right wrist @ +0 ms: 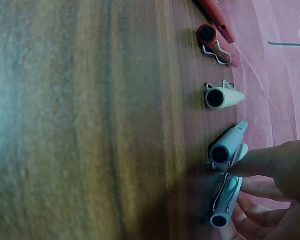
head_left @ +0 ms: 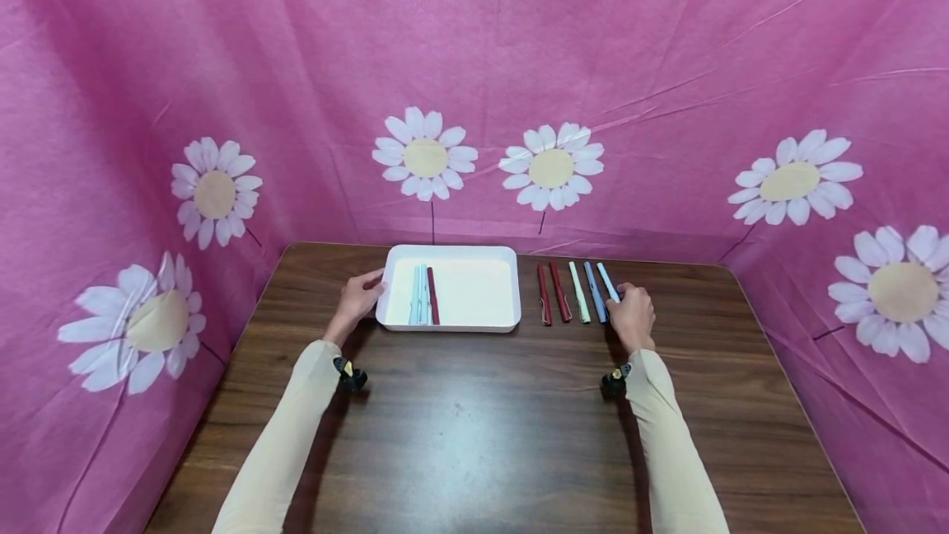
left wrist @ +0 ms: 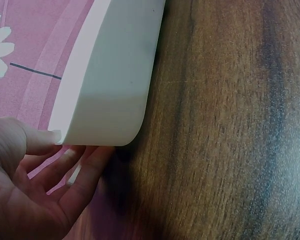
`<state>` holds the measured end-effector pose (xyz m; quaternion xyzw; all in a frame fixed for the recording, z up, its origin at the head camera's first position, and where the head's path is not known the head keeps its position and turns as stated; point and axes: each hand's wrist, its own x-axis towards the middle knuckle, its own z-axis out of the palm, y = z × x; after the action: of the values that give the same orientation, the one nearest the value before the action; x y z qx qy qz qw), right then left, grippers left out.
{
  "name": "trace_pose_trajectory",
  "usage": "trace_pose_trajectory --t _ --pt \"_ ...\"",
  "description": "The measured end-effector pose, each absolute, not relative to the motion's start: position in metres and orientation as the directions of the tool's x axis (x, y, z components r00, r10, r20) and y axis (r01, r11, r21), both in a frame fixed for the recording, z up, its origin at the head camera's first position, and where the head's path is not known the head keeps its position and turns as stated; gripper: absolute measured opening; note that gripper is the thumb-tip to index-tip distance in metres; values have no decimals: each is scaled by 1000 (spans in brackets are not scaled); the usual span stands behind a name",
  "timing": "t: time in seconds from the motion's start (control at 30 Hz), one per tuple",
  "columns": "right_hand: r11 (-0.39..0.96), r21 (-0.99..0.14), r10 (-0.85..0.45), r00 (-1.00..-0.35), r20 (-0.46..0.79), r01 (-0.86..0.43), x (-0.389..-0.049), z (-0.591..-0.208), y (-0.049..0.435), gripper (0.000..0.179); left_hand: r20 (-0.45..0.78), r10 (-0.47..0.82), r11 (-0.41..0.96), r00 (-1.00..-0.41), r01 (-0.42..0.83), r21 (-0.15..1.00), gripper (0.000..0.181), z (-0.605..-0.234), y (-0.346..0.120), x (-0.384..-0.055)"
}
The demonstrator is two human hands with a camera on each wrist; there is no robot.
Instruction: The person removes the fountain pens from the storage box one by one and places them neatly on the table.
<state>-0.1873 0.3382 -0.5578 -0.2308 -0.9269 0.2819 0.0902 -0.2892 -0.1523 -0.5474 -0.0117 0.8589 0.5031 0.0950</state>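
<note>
My left hand holds the left side of a white tray, its thumb at the rim in the left wrist view and the other fingers against the end wall. Inside the tray lie two light blue pens and a dark red pen, side by side. To the right of the tray, my right hand pinches a light blue pen, the last in a row on the table. A darker blue pen lies close beside the thumb in the right wrist view.
Further left in that row come a pale green pen and two dark red pens, clips showing. They lie on a brown wooden table. A pink cloth with white daisies hangs behind and around it.
</note>
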Motion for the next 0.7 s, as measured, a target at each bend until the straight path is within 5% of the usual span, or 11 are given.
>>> trace_pose_trajectory --t 0.7 --pt "768 -615 434 -852 293 179 -209 -544 279 38 -168 72 504 -983 -109 857 44 -548 -152 -289"
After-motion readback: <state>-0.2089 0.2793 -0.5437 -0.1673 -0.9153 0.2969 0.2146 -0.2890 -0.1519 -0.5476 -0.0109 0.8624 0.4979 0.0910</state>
